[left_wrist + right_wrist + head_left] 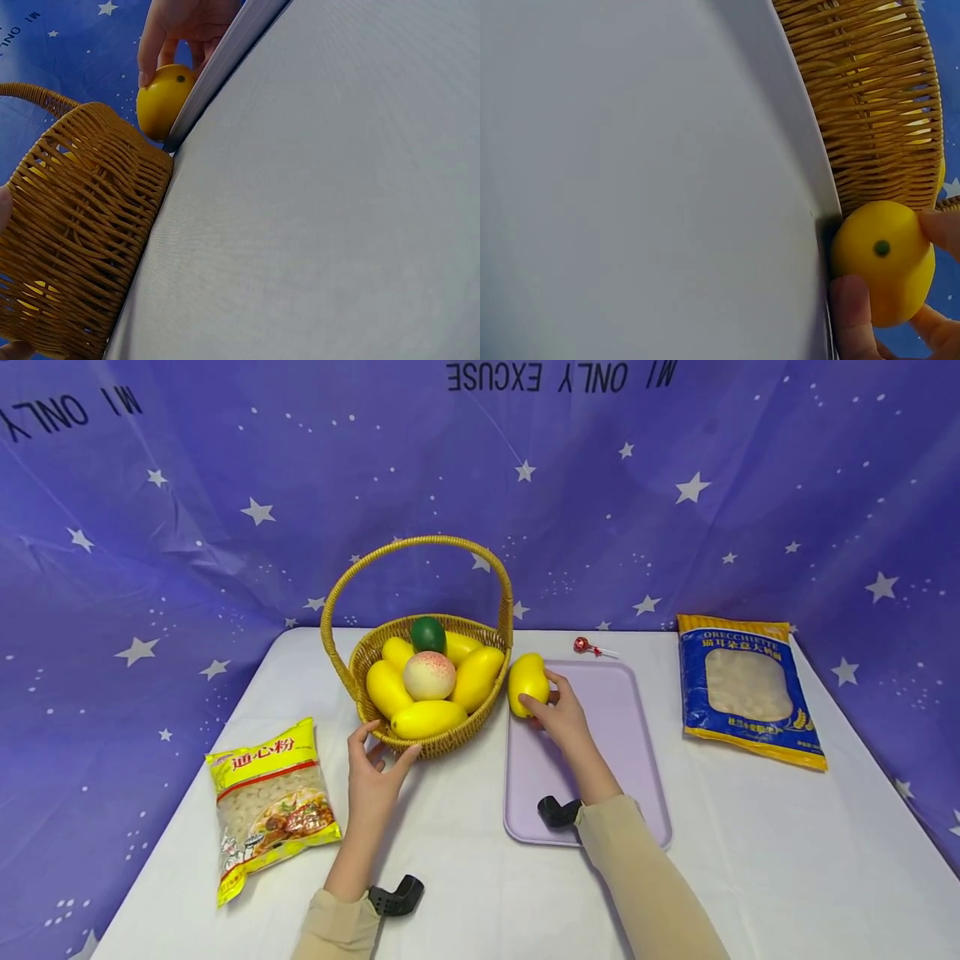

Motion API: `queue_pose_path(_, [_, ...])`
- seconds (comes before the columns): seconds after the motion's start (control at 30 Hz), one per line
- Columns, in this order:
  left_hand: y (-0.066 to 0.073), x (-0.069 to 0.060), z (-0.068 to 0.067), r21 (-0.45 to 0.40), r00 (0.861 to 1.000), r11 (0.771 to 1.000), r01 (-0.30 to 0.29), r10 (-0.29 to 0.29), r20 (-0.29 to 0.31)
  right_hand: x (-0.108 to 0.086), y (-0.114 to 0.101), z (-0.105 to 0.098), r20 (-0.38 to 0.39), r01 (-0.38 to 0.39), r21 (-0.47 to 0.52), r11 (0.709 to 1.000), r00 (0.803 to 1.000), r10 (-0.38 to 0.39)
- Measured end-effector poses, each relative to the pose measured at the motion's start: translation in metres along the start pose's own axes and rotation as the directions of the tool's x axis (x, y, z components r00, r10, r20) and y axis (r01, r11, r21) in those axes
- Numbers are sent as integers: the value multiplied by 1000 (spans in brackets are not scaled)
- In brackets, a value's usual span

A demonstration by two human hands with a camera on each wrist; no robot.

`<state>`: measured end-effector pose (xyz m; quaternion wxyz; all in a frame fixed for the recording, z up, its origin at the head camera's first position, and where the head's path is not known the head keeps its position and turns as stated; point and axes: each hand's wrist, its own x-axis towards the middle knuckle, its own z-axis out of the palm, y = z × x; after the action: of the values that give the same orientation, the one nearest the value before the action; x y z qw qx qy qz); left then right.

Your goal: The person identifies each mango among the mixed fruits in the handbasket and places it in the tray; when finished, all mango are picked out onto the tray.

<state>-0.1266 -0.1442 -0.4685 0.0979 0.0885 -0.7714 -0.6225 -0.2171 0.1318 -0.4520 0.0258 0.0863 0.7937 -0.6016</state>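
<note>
A yellow mango point(528, 683) is gripped between the thumb and fingers of my right hand point(561, 714), over the far left corner of the lilac tray point(585, 777). In the right wrist view the mango point(885, 255) shows its dark green stem spot beside the wicker wall. The wicker basket point(480, 727) stands left of the tray with its handle up. Inside lie several yellow mangoes point(429, 719), a pale pink peach point(430, 675) and a dark green fruit point(428, 636). My left hand point(375, 781), thumb and fingers spread apart, touches the basket's near side.
A yellow bag of pasta point(277, 810) lies at the left, near my left forearm. At the right back is a blue orecchiette bag point(750, 693). A red lollipop point(582, 646) lies behind the tray. A purple star-patterned cloth point(600, 510) hangs behind the white table.
</note>
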Motion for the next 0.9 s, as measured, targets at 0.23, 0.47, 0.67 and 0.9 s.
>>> queue_pose_path(0.23, [1, 0, 1, -6, 1000, 1000, -11, 10, -12, 4, -2, -3, 20, 38, -123, 992, 999, -36])
queue_pose_path(0.47, [3, -2, 2, -6, 1000, 1000, -10, 10, -15, 0, -7, -12, 4, 104, -289, 952, 994, -108])
queue_pose_path(0.67, [-1, 0, 2, 4, 1000, 1000, -14, 14, -12, -6, -22, -20, -80, 178, -374, 910, 972, -223])
queue_pose_path(0.9, [1, 0, 1, -3, 1000, 1000, -19, 19, 1, -8, -50, -17, -18, 286, -291, 913, 952, -304])
